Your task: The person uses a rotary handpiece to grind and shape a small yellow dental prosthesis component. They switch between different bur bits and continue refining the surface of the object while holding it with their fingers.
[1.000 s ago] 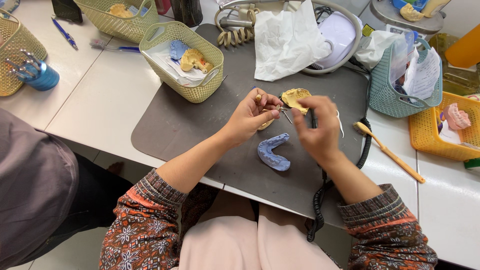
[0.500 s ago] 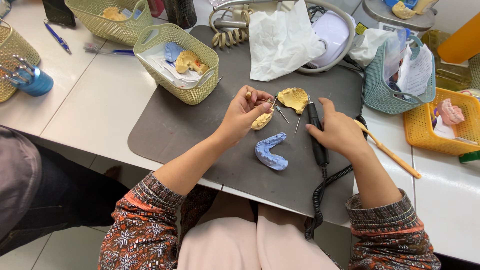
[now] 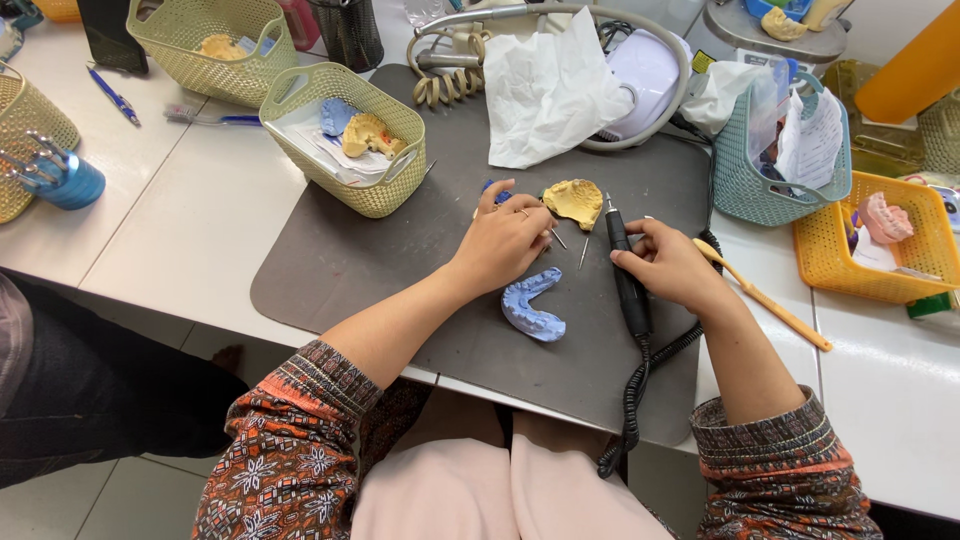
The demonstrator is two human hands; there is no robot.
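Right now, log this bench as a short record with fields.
Left hand: resting on the grey mat, fingers curled over something hidden.
Right hand: on the black handpiece, which lies on the mat.
Between the hands: yellow dental cast.
Near edge: blue impression.
Left of mat: green basket.

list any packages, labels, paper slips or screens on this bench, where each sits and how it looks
No screens in view.
Clear plastic bag with white paper slips: standing in the teal basket, upper right.
White paper sheet: lying flat in the green basket under a yellow dental cast.
Yellow and black sticker: small, on the grey machine at the top, print too small to read.
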